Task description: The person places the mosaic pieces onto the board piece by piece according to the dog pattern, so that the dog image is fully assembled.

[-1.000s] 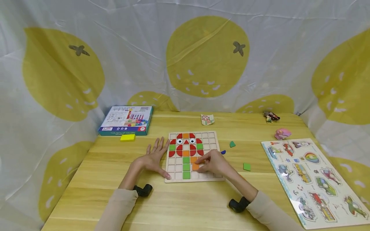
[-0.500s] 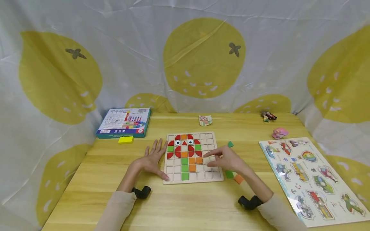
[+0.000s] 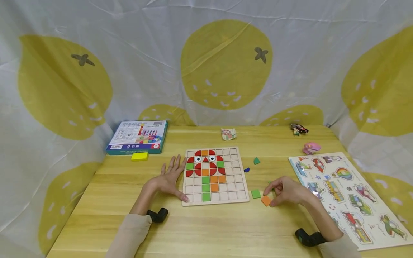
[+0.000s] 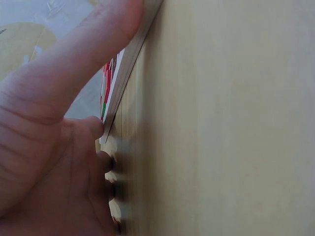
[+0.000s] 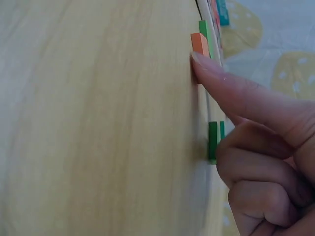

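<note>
A wooden grid board [image 3: 232,177] lies mid-table, with red, green, orange and eye-printed pieces set in some of its cells. My left hand [image 3: 166,181] spreads along the board's left side, thumb at the near corner and fingers straight. Right of the board, my right hand [image 3: 288,191] pinches a loose orange square tile [image 3: 265,200] between thumb and index finger. In the right wrist view the thumb touches that orange tile [image 5: 199,44], while the other fingers curl in. Beside it lies a green square tile [image 3: 256,194]. Another green piece is mostly hidden behind the right hand.
A green quarter-circle [image 3: 256,161] and a blue half-circle [image 3: 246,170] lie right of the board. Behind it is a small picture card [image 3: 228,134]. A box [image 3: 138,136] and yellow block [image 3: 139,156] stand left; a vehicle puzzle [image 3: 348,200] and pink toy [image 3: 311,148] are right.
My right hand has left the orange pieces on the board and moved right to the loose orange tile on the table. The left hand stays at the board's edge.
</note>
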### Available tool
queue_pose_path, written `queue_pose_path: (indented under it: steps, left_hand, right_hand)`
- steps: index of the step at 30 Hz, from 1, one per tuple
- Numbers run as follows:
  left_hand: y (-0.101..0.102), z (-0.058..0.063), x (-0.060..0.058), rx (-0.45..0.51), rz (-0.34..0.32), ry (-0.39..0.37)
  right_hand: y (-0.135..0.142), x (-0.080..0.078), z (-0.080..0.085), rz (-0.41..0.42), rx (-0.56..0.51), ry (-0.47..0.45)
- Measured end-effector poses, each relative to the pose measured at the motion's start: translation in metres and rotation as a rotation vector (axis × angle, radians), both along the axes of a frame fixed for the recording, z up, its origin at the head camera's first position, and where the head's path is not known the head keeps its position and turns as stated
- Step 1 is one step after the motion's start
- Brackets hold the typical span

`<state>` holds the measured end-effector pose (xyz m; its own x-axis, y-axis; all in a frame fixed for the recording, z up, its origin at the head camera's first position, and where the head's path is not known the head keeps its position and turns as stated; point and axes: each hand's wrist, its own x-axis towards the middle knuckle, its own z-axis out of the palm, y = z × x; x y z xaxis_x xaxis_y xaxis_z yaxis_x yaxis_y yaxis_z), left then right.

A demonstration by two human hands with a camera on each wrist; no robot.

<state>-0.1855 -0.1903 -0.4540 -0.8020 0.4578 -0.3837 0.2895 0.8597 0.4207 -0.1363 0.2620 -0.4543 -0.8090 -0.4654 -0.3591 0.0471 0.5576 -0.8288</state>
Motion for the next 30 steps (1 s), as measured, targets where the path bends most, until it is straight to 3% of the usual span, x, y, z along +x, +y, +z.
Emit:
queue_pose_path:
  steps: [5,11,20,30]
  left_hand:
    - [0.002,0.000,-0.002,-0.008,-0.010,-0.006]
    - [0.002,0.003,-0.003,-0.010,-0.007,0.009]
    - [0.003,0.002,0.003,-0.016,-0.007,0.000]
    - [0.002,0.004,0.001,-0.001,0.002,-0.016]
  right_hand:
    - [-0.002,-0.004,0.000,-0.085,0.090,0.077]
    - [-0.028,-0.018,0.013,-0.171,0.069,0.183]
    - [-0.120,-0.020,0.010,-0.204,0.062,0.153]
    - [-0.136,-0.024,0.002,-0.179,0.034,0.165]
